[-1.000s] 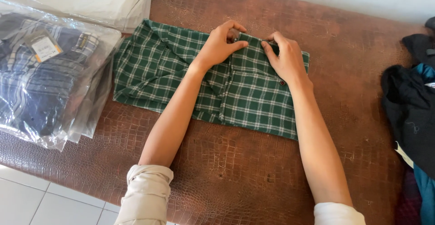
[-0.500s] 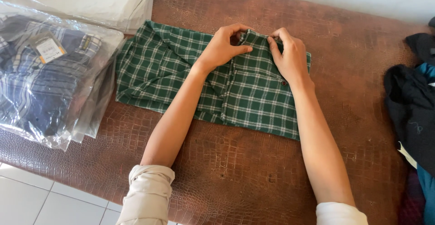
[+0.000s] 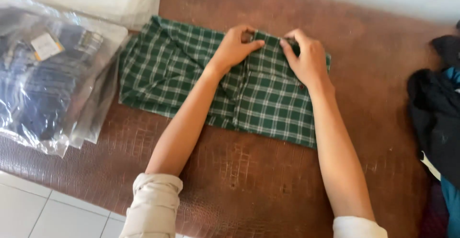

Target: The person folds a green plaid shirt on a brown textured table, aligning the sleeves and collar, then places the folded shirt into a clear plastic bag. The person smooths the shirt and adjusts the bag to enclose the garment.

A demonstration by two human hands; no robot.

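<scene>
Both hands, left [image 3: 235,50] and right [image 3: 306,58], pinch the shirt [image 3: 268,99] collar, frame centre; uneven tension could skew the fold.

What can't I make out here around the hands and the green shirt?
- Head view: the green plaid shirt's top edge is hidden under the left hand and right hand; grip unclear.
- The bagged dark garment is blurred by plastic glare and cut by the left edge.
- The dark clothes pile is cut by the right edge.
</scene>
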